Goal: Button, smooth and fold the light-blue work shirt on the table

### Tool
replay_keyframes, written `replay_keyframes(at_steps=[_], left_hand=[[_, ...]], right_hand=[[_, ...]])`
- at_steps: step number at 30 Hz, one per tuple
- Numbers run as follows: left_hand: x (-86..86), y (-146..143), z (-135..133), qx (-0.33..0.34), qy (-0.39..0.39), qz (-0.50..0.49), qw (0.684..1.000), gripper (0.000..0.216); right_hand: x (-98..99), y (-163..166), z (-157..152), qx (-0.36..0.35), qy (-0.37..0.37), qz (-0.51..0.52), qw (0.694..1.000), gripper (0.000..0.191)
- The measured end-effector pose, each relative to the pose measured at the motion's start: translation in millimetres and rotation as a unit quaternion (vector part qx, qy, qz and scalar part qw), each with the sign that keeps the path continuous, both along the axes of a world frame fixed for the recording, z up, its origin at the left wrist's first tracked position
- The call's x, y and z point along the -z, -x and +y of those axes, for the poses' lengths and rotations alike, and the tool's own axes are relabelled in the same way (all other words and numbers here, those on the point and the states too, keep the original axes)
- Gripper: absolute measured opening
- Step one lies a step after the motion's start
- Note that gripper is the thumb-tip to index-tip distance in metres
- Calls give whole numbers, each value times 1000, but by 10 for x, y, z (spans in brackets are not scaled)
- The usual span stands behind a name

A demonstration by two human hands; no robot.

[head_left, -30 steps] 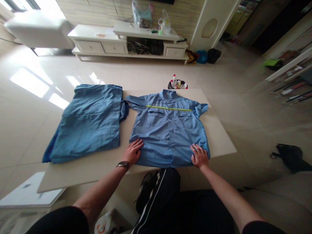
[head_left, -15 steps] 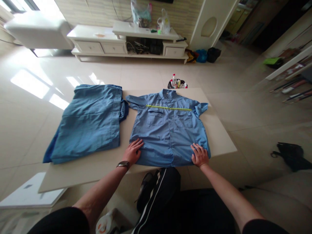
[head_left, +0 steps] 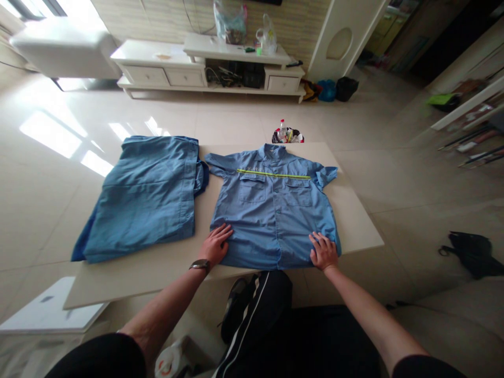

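Observation:
A blue short-sleeved work shirt with a yellow chest stripe lies spread flat, front up, on a beige low table. My left hand lies flat, fingers spread, on the shirt's lower left hem corner; a watch is on that wrist. My right hand presses flat on the lower right hem corner, fingers apart. Neither hand grips anything. To the left lies a folded blue garment, partly hanging over the table's left edge.
A small bin with a bottle stands on the floor behind the table. A white TV cabinet with bags runs along the far wall. A black bag lies on the floor at right. My legs are below the table's near edge.

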State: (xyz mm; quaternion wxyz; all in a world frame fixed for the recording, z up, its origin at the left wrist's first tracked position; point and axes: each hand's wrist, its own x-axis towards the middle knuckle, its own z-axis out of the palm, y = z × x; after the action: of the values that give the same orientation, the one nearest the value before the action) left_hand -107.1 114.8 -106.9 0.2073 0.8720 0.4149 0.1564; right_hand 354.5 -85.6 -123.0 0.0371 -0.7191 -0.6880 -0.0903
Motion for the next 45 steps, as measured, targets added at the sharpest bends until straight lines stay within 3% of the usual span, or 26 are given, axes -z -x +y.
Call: replay_keyframes(at_steps=[45], left_hand=[[-32, -3, -12, -4, -3, 1, 1000, 55]], right_hand=[[21, -6, -3, 2, -2, -1, 1000, 75]])
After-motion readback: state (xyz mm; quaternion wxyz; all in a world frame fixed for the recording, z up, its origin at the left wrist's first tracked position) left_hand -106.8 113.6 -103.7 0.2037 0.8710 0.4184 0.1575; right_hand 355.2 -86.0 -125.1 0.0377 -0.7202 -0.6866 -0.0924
